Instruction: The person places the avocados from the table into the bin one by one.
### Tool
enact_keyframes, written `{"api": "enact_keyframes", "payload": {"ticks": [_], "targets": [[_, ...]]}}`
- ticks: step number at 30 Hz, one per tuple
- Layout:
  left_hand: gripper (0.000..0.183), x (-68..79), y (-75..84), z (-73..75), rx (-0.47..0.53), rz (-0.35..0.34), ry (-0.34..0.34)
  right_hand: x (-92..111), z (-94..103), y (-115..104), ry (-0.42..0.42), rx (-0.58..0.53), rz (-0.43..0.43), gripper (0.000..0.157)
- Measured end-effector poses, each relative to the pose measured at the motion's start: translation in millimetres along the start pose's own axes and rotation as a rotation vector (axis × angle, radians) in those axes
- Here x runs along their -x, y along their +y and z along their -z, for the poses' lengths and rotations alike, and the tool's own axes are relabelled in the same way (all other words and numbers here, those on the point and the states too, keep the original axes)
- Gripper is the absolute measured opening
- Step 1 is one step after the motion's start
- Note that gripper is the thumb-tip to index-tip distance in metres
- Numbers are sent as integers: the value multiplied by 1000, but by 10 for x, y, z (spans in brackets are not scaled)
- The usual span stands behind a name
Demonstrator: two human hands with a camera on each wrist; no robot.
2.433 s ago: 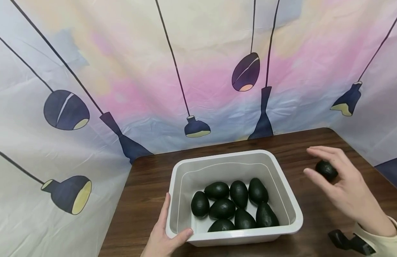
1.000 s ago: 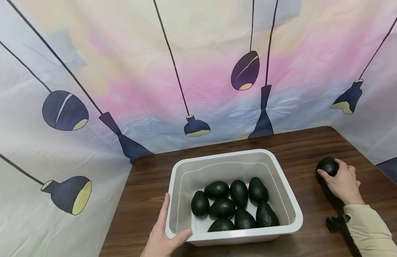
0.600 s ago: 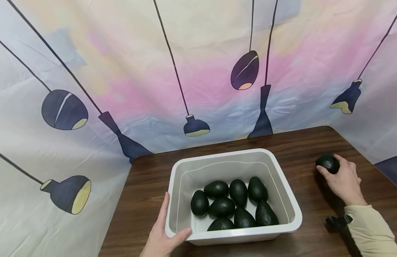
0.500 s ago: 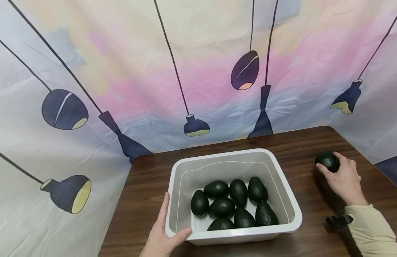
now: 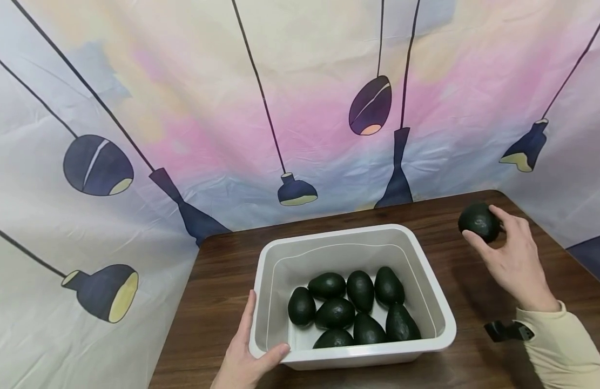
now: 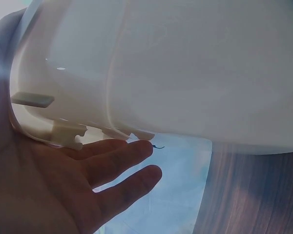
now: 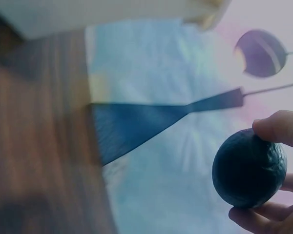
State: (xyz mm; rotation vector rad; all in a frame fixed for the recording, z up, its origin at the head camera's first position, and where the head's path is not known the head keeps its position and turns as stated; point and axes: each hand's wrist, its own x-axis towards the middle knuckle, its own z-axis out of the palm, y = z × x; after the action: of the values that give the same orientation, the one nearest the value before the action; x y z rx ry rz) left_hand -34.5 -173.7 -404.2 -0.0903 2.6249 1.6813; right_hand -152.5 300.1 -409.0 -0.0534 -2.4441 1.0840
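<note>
A pale grey plastic tub (image 5: 431,286) stands on the table with several dark green avocados (image 5: 335,313) lying in its bottom. My left hand (image 5: 243,351) rests at its near left corner, thumb along the front rim and index finger against the left side. The left wrist view shows that hand's other fingers (image 6: 122,163) extended and spread beside the tub wall. To the right of the tub, my right hand (image 5: 516,259) holds one avocado (image 5: 478,221) between thumb and fingers, raised above the tabletop. This avocado (image 7: 249,168) looks round and dark in the right wrist view.
The dark wood table (image 5: 207,324) backs onto a cloth (image 5: 207,108) printed with hanging lamps. Its right edge runs close beyond my right hand. A black wrist strap (image 5: 509,331) sits at the cuff of my light sleeve (image 5: 562,346).
My right hand came down on the avocado at the table's right side, gripped it, and has lifted it up and to the left. The left hand and the tub stay put.
</note>
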Motion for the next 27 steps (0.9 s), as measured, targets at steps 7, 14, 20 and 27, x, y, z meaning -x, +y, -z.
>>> {"api": "enact_keyframes", "payload": {"ticks": [7, 14, 20, 27], "targets": [[106, -5, -24, 3, 1, -19, 11, 50, 101, -376, 54, -61, 84, 74], [105, -3, -29, 6, 6, -30, 13, 122, 150, -676, 70, -93, 218, 74], [105, -4, -34, 4, 3, -30, 14, 192, 122, -867, 57, -124, 370, 80], [106, -3, -44, 3, 4, -35, 13, 276, 6, -1025, -57, -94, 506, 86]]}}
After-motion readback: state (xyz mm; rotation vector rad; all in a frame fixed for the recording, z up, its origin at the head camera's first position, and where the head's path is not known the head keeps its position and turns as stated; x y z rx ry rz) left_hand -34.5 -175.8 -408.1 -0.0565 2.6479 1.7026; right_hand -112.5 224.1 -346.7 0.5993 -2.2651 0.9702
